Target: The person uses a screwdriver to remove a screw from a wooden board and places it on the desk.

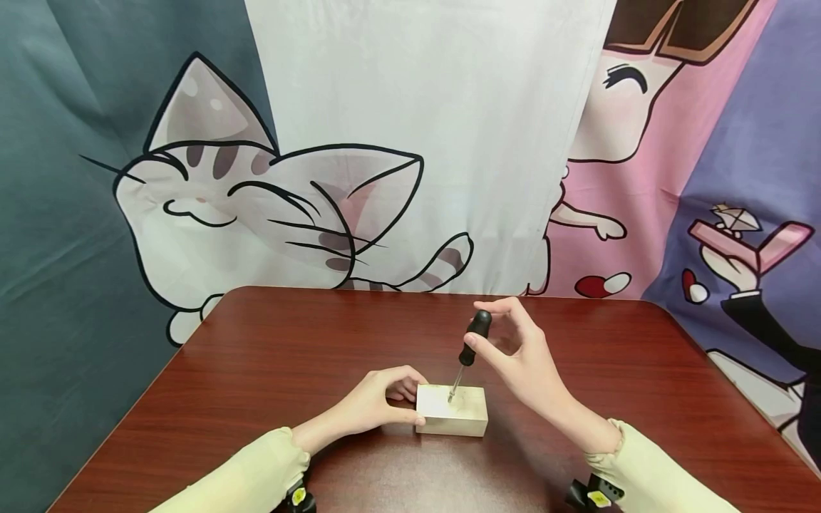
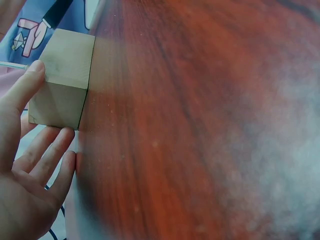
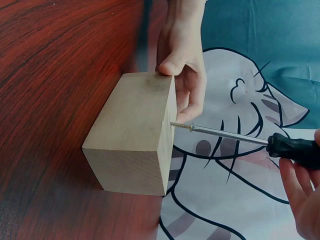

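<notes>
Left hand [image 1: 375, 403] pinches wooden block [image 1: 452, 425] | right hand [image 1: 524, 356] grips black-handled screwdriver [image 1: 476, 336] | screw [image 3: 181, 126] below right hand: I'd press straight along it

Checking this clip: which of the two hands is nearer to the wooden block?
The left. The left hand grips the wooden block at its end; the right hand is above it, holding the screwdriver, not touching the block.

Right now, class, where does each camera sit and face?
On head: faces forward and down over glossy brown table; left hand, right hand show.
On left wrist: faces pale rectangular wooden block; mainly left hand shows.
On right wrist: faces the block and black-handled metal screwdriver; both hands show.
Right wrist and head share the screwdriver.
</notes>
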A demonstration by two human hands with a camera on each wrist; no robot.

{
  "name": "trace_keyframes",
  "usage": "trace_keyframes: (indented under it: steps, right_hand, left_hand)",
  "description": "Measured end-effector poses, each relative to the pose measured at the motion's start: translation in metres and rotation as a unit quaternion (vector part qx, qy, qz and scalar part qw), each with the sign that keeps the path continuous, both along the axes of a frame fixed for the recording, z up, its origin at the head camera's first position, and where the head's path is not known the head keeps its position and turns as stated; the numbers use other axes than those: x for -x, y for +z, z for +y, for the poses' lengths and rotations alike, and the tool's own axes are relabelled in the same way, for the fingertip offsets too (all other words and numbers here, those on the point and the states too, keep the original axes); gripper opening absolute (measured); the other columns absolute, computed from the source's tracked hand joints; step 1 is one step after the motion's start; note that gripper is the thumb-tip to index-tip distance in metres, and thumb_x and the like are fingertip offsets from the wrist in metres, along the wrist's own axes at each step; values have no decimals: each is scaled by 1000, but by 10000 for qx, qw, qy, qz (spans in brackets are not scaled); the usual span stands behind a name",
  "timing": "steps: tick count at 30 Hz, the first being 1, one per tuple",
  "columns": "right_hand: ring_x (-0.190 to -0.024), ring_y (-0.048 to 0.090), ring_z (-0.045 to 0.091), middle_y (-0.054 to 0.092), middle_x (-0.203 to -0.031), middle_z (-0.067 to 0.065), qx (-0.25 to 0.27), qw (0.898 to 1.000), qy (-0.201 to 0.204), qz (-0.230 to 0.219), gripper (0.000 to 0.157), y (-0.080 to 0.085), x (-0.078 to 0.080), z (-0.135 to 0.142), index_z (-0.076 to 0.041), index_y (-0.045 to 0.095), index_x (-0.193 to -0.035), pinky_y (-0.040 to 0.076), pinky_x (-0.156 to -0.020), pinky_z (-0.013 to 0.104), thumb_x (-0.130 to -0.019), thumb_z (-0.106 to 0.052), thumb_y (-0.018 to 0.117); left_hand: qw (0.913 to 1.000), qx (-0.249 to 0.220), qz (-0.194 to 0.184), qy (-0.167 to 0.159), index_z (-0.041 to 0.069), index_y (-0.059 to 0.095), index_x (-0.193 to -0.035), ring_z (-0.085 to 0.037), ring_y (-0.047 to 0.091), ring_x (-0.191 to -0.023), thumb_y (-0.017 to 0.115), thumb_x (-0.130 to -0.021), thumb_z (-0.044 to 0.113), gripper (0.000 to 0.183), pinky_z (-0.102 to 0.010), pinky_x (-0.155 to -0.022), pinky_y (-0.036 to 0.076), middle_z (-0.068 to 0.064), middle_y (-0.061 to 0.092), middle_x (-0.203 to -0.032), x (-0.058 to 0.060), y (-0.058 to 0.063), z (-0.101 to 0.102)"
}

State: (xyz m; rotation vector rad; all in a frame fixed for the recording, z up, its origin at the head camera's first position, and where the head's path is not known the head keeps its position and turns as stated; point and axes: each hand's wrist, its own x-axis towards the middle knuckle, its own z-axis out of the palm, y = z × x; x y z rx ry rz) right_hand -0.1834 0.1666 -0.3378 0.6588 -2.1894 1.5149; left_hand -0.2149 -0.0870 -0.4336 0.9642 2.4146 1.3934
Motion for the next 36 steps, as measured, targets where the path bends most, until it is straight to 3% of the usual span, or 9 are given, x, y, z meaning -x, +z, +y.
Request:
trace_keyframes:
  steps: [7, 11, 14, 19, 22, 29, 36]
  right_hand:
    - [-103, 70, 9, 71, -114, 2, -94, 9987, 500, -52, 45, 3, -2, 1, -23, 56, -135, 55, -92, 22, -94, -7, 67]
    - [-106, 71, 15, 70, -116, 5, 59, 9971, 753, 22, 50, 1, -1, -2, -18, 50, -140, 55, -94, 24, -95, 1, 61]
    - [-107, 70, 16, 69, -119, 4, 229, 9975, 668, 48, 47, -1, -1, -3, -15, 50, -135, 57, -89, 25, -93, 2, 63]
    - [-78, 67, 13, 67, -103, -2, 151, 9999, 6, 69, 42, -3, 0, -3, -17, 56, -123, 54, -64, 21, -87, -10, 76]
    - [-67, 64, 16, 65, -91, -1, 72, 9999, -83, 10, 42, -2, 0, -2, -20, 56, -121, 49, -58, 22, -86, -11, 77]
    - [-74, 63, 9, 64, -90, 0, 79, 9999, 129, -68, 39, 1, -1, 1, -15, 59, -121, 55, -70, 21, -87, -9, 76]
    - [-93, 70, 11, 71, -107, -1, -34, 9995, 303, -69, 40, 0, -1, 5, -23, 60, -128, 56, -87, 22, -92, -10, 70]
  left_hand:
    - [10000, -23, 71, -27, 25, 65, -114, -8, 68, -93, 85, -77, 34, 43, -24, -85, 56, 4, 71, -98, 0, -1, 0]
    - [9999, -43, 120, -40, 22, 66, -114, -12, 69, -93, 85, -78, 34, 42, -25, -85, 56, 1, 72, -97, 1, -2, 0]
    - [9999, -20, 116, -28, 23, 66, -114, -12, 69, -93, 85, -78, 34, 42, -26, -85, 57, 1, 72, -98, 1, -2, 0]
    - [9999, 1, 134, -50, 24, 65, -114, -10, 69, -93, 85, -78, 34, 43, -25, -85, 56, 2, 71, -98, 1, -2, 0]
    - [9999, -9, 127, -62, 25, 65, -114, -9, 68, -93, 85, -77, 35, 43, -24, -85, 56, 3, 71, -98, 0, -1, 0]
    - [10000, 43, 71, -13, 28, 65, -114, -8, 68, -93, 86, -76, 35, 44, -22, -85, 55, 8, 70, -98, 1, -1, 0]
    - [10000, 38, 72, 9, 27, 65, -114, -8, 69, -93, 86, -76, 35, 44, -22, -85, 55, 8, 70, -98, 1, -1, 0]
